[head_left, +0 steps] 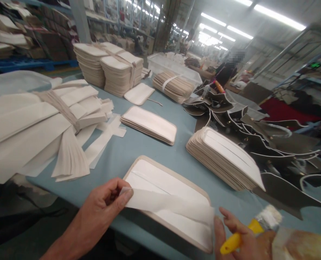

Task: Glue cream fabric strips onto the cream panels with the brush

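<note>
White in lower centre: pinching strip (pixel 171 205) by its left end with left hand (pixel 103 207), over panel (pixel 176 187); with right hand (pixel 242 240), near other end, gripping yellow brush (pixel 254 228).

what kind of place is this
Probably a leather goods or bag workshop: stacked, cut panels on a worktable, a yellow brush in the right hand, and racks of material behind under strip lights.
</note>
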Demonstrator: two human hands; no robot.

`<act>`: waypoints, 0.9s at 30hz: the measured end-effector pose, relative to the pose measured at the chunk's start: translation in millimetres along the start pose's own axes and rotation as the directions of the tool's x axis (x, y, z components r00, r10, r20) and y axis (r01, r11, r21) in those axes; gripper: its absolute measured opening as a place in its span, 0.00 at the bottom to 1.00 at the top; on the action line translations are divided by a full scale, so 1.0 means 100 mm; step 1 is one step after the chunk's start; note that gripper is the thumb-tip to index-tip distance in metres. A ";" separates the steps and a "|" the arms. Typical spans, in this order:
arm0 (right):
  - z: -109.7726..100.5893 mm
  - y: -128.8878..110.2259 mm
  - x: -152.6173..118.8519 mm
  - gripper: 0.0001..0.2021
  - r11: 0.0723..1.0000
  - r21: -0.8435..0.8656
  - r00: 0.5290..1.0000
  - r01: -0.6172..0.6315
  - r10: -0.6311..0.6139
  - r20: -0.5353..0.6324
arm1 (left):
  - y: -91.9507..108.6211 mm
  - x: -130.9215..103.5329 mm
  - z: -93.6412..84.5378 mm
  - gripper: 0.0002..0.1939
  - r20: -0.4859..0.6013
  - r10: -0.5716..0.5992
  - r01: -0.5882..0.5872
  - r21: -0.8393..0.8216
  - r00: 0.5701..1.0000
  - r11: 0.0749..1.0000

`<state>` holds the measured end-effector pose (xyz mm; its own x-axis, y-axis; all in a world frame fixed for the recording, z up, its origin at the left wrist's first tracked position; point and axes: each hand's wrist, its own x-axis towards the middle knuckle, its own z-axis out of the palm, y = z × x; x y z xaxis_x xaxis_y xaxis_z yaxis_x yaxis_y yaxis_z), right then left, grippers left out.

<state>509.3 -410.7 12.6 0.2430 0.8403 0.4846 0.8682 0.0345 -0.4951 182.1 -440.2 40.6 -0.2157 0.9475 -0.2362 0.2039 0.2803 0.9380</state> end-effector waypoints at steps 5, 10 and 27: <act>0.03 -0.76 0.09 0.09 0.938 0.230 0.960 0.259 -0.275 0.042 | 0.07 -0.09 0.05 0.28 0.047 0.027 -0.027 -0.017 0.999 1.000; 0.29 -1.46 0.00 0.06 0.676 0.694 0.787 0.249 -0.559 0.262 | 0.11 -0.14 0.06 0.26 0.004 0.078 -0.078 -0.051 0.997 0.996; 0.73 -1.64 0.11 0.04 0.900 0.395 0.689 0.184 -0.405 0.601 | -0.47 -0.07 -0.04 0.09 -0.313 0.597 -0.461 0.411 0.738 0.786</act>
<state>337.4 -367.6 46.3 -0.4440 0.8903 0.1011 0.6550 0.3995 -0.6413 170.2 -460.5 -1.2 -0.3368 0.8187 0.4650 0.6520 -0.1535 0.7425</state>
